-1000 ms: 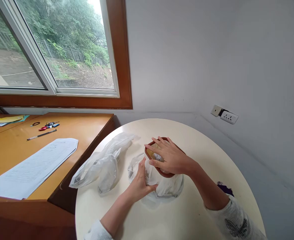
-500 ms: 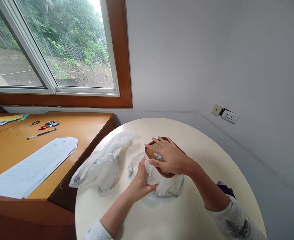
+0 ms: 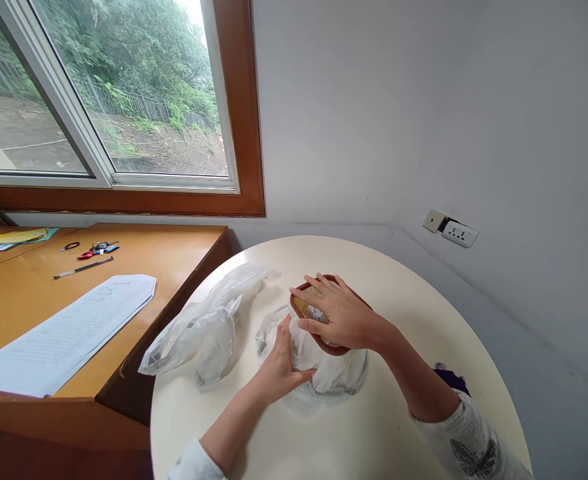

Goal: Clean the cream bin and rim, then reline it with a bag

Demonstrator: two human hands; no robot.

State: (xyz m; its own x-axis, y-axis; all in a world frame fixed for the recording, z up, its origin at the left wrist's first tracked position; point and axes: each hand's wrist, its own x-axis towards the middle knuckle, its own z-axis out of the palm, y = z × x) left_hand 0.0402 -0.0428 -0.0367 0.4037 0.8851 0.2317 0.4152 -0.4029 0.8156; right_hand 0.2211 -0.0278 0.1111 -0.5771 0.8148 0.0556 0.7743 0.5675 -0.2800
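Observation:
A food container (image 3: 330, 347) with a brown rim and a see-through top sits tilted in a crumpled white plastic bag (image 3: 341, 375) on the round table. My right hand (image 3: 344, 313) lies flat across its top, fingers spread toward the far edge. Below and to the left, my left hand (image 3: 283, 370) curves around the near-left side of the bag, thumb and index finger wide apart, gripping the plastic. The bag and both hands hide most of the container's sides. What is inside looks yellowish, but I cannot make it out.
Another clear plastic bag (image 3: 211, 327) lies crumpled on the left of the cream round table (image 3: 319, 440). Something dark purple (image 3: 451, 380) is near my right forearm. A wooden desk (image 3: 174, 253) adjoins, bearing papers (image 3: 74, 333), a pen (image 3: 83, 268) and keys (image 3: 99, 249).

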